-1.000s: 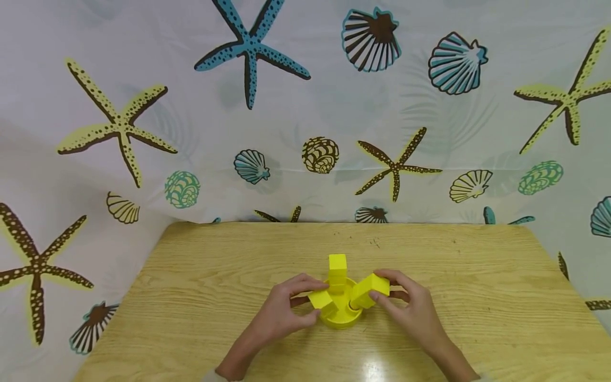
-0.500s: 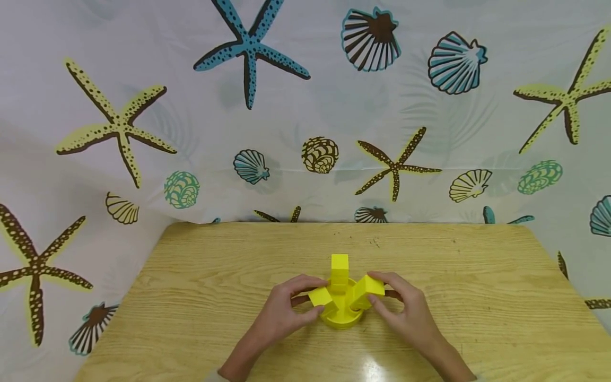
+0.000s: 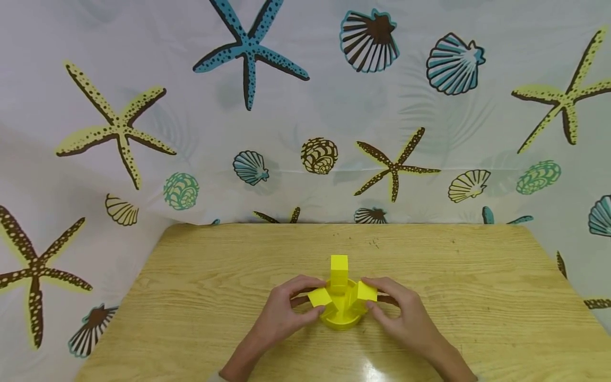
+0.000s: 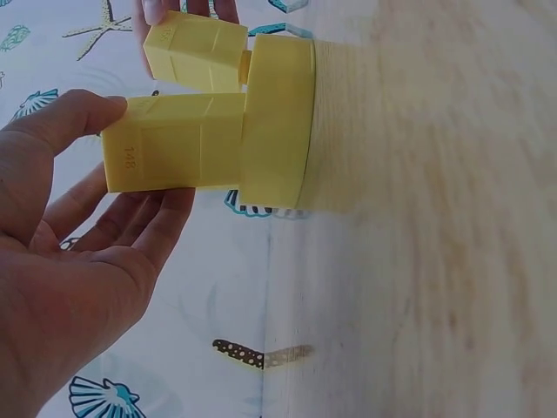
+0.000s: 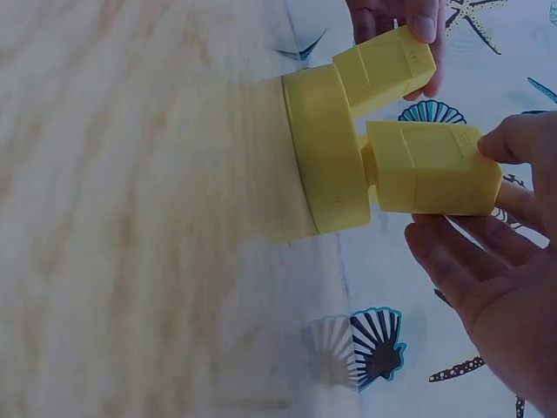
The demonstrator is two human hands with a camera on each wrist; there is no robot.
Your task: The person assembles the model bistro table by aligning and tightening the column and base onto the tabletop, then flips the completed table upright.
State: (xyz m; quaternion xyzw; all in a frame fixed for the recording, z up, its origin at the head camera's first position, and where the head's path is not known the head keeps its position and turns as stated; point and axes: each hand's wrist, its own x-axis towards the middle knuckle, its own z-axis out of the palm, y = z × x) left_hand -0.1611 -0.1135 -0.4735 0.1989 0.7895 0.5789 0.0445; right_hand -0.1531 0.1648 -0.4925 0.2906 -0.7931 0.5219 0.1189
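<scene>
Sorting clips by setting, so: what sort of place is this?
Probably a screened-off tabletop workspace; the wider room is out of view. A wood-grain table has a sea-themed cloth hanging behind it and along both sides, and a round yellow base stands on it.

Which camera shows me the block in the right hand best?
Right wrist: the block is large, side-on, with the neck between it and the base visible. The head view shows it small, from above, partly covered by the right hand. The left wrist view shows it farther off, beyond the left block.
</scene>
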